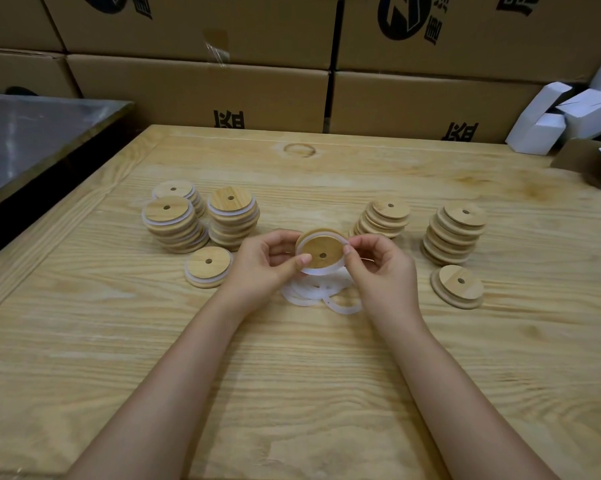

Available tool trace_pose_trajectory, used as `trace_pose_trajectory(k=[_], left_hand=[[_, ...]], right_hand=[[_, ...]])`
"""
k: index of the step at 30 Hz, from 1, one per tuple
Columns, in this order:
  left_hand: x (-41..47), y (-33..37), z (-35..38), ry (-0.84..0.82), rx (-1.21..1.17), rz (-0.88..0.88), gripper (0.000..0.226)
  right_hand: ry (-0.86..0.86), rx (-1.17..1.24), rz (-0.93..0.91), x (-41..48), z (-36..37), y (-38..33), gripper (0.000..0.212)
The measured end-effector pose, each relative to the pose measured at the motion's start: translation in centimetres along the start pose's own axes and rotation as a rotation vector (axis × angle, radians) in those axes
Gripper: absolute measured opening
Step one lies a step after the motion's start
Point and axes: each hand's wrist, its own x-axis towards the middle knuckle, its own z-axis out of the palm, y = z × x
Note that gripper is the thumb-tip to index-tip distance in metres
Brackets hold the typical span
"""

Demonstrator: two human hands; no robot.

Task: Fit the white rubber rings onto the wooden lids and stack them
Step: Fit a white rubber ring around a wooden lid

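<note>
At the far left I see a grey metal-topped bench (pixel 32 133) beside the pale wooden table (pixel 292 375). On the table's left stand three stacks of round wooden lids with white rubber rings fitted (pixel 174 223), and just in front of them one ringed lid (pixel 208 266) lies flat.

Near the middle, the left hand (pixel 261 268) grips a round wooden lid with a small centre hole (pixel 321 251). Its fingers are curled behind the lid and its thumb presses on the lower left edge. This lid is held above the table, tilted so its flat face looks toward me. Being a disc, it has no long axis. A white rubber ring (pixel 323 270) is partly stretched round its rim.

Below it, a loose heap of white rubber rings (pixel 312 292) lies on the table.

The right hand (pixel 383 271) pinches the ring at the lid's right edge between thumb and forefinger, its other fingers loosely curled.

Further right are two stacks of bare wooden lids (pixel 453 233) and a short pile of them (pixel 458 285). Brown cardboard boxes (pixel 202 91) line the back.
</note>
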Motion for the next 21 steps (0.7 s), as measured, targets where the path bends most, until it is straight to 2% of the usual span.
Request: trace_pose_trajectory(k=[4,8,21], left_hand=[[-0.08,0.04,0.37,-0.014,0.052,0.022,0.03],[-0.04,0.05,0.59,-0.018,0.073,0.053,0.024],[0.09,-0.28,0.16,-0.025,-0.025,0.062,0.025]], right_hand=[[-0.025,-0.167,-0.128,-0.33,-0.01,-0.22,0.017],[-0.028,-0.242,-0.223,-0.57,0.16,-0.22,0.012],[0.019,0.011,-0.039,-0.4,0.68,0.15,0.019]])
